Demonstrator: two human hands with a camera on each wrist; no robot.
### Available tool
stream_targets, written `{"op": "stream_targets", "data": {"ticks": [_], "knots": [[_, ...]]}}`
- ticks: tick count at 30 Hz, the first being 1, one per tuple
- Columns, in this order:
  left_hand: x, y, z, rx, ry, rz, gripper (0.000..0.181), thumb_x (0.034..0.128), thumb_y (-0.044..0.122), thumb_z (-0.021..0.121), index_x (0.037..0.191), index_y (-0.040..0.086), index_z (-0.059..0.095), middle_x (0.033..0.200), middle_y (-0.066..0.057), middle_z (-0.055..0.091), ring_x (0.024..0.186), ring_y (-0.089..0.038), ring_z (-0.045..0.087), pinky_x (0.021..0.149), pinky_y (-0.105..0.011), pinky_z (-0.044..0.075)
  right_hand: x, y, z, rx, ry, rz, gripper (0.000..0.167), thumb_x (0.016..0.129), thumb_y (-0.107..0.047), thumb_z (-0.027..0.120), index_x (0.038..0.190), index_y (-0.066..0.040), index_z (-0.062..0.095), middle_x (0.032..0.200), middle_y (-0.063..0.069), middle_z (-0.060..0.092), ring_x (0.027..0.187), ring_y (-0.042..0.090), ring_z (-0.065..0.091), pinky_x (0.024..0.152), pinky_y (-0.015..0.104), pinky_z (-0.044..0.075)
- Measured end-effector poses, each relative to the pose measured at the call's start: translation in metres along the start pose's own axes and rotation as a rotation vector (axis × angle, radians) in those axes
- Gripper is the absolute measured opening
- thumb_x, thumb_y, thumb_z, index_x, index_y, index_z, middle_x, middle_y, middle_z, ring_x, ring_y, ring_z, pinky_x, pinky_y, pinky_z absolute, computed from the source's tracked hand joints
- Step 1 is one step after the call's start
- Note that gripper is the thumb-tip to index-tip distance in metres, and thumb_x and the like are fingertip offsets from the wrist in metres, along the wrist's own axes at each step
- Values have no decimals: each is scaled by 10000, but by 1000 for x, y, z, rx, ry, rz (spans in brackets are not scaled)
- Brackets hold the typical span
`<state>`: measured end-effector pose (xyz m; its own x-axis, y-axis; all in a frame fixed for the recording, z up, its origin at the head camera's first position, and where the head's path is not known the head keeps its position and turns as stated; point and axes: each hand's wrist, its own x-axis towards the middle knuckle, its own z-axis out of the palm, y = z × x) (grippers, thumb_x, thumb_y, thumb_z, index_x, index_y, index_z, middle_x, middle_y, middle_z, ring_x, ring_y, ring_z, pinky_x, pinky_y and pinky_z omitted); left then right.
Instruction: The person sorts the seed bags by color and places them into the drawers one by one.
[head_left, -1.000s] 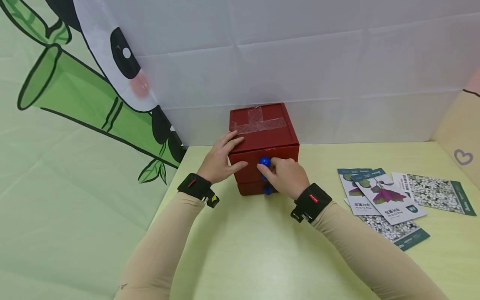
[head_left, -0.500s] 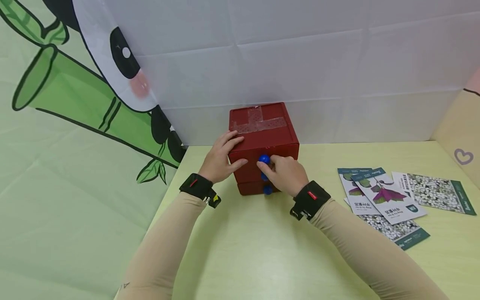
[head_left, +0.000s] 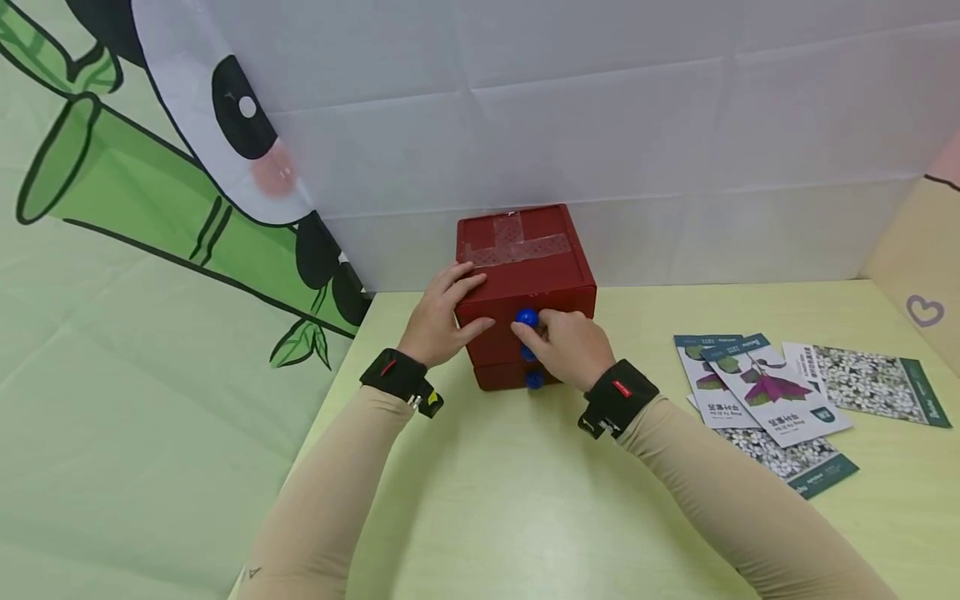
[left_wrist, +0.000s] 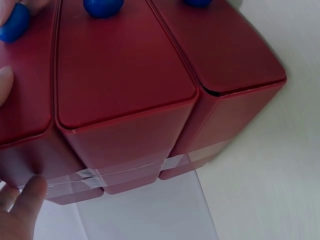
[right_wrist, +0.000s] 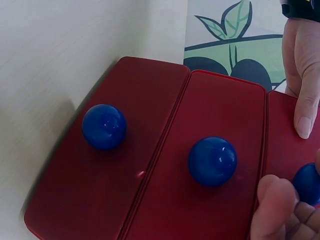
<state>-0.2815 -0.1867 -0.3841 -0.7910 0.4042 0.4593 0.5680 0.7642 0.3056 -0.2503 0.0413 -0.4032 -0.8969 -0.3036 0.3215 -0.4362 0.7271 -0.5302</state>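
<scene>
A dark red box of three stacked drawers [head_left: 532, 279] stands at the back of the table, with clear tape across its top. Each drawer front bears a round blue knob; the middle knob [right_wrist: 212, 161] and bottom knob [right_wrist: 104, 126] show fully in the right wrist view. My right hand [head_left: 576, 350] pinches the top knob [head_left: 527, 317] between thumb and fingers. At the box's upper left corner rests my left hand [head_left: 441, 321], fingers extended over the top and side, thumb against the top drawer's front. All three drawer fronts look closed.
Several seed packets [head_left: 772, 392] with flower pictures lie overlapping on the table [head_left: 487, 508] to the right. A white sheet [head_left: 600, 125] hangs directly behind the box. On the left is a green cloth [head_left: 150, 375] with a printed panda and bamboo.
The head view has shifted very slightly. Both hands keep their places on the box and knob, and the drawers look the same.
</scene>
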Motion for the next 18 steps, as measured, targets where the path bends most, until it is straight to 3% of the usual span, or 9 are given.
{"op": "stream_targets", "data": {"ticks": [18], "knots": [[3,-2,-1,-28,6,20,588,831,283,748,1363,114,562,1449,-96,422,1376,-267,311,1015,-421,439,1,2,2,18,18,7,442,940,-499,551,717,-117,567,567,-7,517,503,158,492,442,275,416]]}}
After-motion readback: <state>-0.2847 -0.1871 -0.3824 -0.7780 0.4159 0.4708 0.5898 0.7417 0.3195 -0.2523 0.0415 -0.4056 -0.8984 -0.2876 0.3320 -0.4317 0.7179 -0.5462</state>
